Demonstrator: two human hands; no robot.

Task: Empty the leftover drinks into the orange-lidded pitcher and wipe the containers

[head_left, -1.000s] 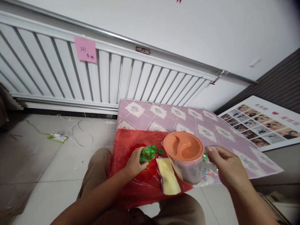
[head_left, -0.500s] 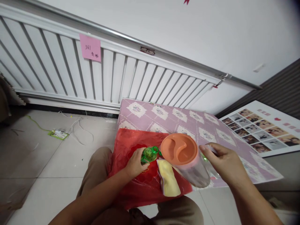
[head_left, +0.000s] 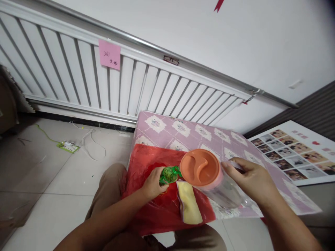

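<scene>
My left hand (head_left: pixel 155 184) is wrapped round a small green bottle (head_left: pixel 169 175), which leans with its mouth toward the jug. In my right hand (head_left: pixel 247 174) is the handle of a clear jug (head_left: pixel 225 193) with an orange lid (head_left: pixel 200 167). The jug is tilted to the left, its lid beside the bottle's mouth. Below them a folded yellow cloth (head_left: pixel 190 204) lies on a red sheet (head_left: pixel 143 153). Whether any liquid passes between jug and bottle cannot be made out.
A table with a purple patterned cloth (head_left: pixel 167 129) stands against a white radiator (head_left: pixel 125 87). At the right leans a white photo board (head_left: pixel 295 153). A green power strip (head_left: pixel 68 146) with cables lies on the floor at the left.
The green bottle has tipped toward the jug's lid, and the jug is tilted a little further. The view has shifted slightly.
</scene>
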